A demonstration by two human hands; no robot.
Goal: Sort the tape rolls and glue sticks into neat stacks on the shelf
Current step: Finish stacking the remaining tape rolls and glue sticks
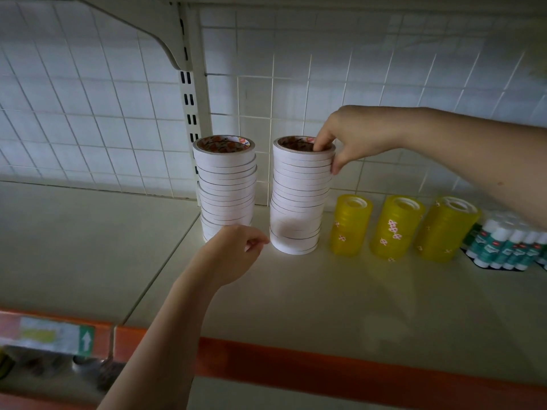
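Two tall stacks of white tape rolls stand on the shelf [325, 306]: the left stack [226, 187] and the right stack [300, 196]. My right hand [352, 137] pinches the top rolls of the right stack, fingers inside the core and thumb down the outer side. My left hand [236, 253] hovers with loosely curled fingers in front of the base of the left stack, holding nothing. To the right stand three stacks of yellow tape rolls [393, 229]. A cluster of glue sticks [509, 247] with white caps stands at the far right.
A wire grid back panel [355, 69] closes the rear of the shelf. A slotted upright post [192, 99] rises behind the left stack. The shelf's orange front edge [325, 368] runs across the bottom, with a price label strip [50, 335] at the left.
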